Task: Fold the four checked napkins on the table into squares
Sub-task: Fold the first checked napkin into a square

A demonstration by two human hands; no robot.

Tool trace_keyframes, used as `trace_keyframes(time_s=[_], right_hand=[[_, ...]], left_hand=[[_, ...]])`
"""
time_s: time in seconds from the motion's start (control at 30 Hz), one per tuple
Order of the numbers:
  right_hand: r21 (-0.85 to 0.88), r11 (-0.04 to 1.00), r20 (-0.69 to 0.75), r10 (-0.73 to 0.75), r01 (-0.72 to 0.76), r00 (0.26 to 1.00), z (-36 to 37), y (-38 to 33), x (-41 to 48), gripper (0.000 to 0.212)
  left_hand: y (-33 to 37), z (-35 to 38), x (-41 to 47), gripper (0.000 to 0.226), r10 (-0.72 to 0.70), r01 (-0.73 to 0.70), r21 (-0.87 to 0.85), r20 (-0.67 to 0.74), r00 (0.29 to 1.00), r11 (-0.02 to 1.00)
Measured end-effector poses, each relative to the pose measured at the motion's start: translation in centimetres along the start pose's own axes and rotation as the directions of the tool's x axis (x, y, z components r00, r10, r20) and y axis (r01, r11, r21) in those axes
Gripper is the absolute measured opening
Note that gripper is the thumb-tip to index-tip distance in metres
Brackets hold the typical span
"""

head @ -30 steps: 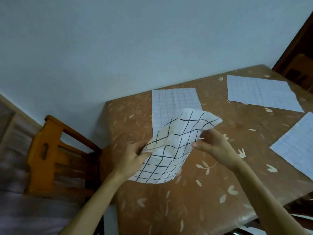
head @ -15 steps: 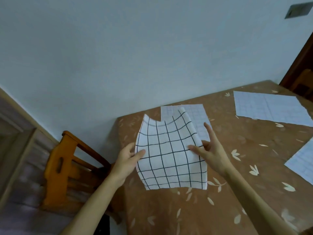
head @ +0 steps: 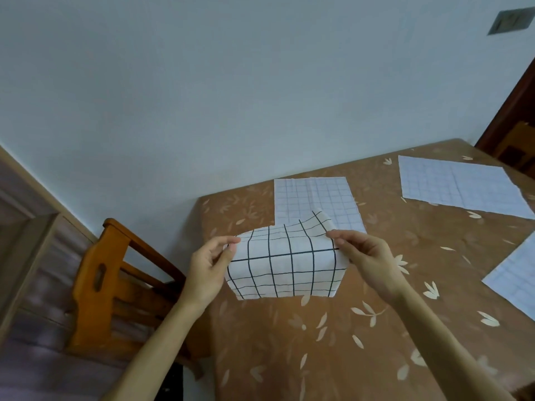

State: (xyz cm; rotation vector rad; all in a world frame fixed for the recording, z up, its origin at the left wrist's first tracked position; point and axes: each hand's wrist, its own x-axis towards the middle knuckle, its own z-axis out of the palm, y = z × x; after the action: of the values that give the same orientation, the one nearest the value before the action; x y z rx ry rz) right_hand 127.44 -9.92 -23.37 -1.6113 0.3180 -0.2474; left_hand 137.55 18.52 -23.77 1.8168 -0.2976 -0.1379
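Pale blue-grey wall (head: pixel 202 96) is filling the top half of the view, w/ a small grey plate (head: pixel 511 22) sitting at its upper right. Brown table w/ a leaf-print plastic cover (head: pixel 362 342) is taking up the lower right, its far edge running along the wall. Orange-brown wooden chair (head: pixel 104 285) is standing just beside the table's left edge.

Three white fine-checked napkins are lying flat & unfolded on the table: one at the far left edge (head: pixel 315 198), one at the far right (head: pixel 460 183), one cut off by the frame at the right edge (head: pixel 518 273). All three are well apart from each other.

The 4th, a white napkin w/ bold black checks (head: pixel 283 264), is being held up over the near-left part of the table, in front of the far-left flat one. It's doubled over along its top, w/ the back layer curling up at the top right; lower edge is hanging free, approx. at table level — contact can't be told.

Person's left hand (head: pixel 208 270) is pinching the napkin's upper left corner betw. thumb & fingers. Right hand (head: pixel 367 256) is pinching the upper right corner the same way, other fingers curled in. Both forearms are bare.
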Motion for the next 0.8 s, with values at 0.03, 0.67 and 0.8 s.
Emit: trace_keyframes(time_s=[0.03,0.67,0.8], right_hand=[[0.004,1.000,-0.011,0.007,-0.007,1.000,-0.1,0.0,0.1,0.027],[-0.667,0.691,0.149,-0.240,0.277,0.959,-0.1,-1.7,1.4,0.008],[-0.539,0.796,0.169,-0.218,0.275,0.961,0.5,-3.2,1.1,0.010]], left_hand=[[0.0,0.0,0.0,0.016,-0.019,0.019,-0.012,0.012,1.000,1.000],[0.1,-2.4,1.1,0.031,0.184,-0.165,0.457,0.003,0.983,0.874],[-0.2,-2.4,0.7,0.037,0.219,-0.179,0.576,-0.001,0.976,0.798]])
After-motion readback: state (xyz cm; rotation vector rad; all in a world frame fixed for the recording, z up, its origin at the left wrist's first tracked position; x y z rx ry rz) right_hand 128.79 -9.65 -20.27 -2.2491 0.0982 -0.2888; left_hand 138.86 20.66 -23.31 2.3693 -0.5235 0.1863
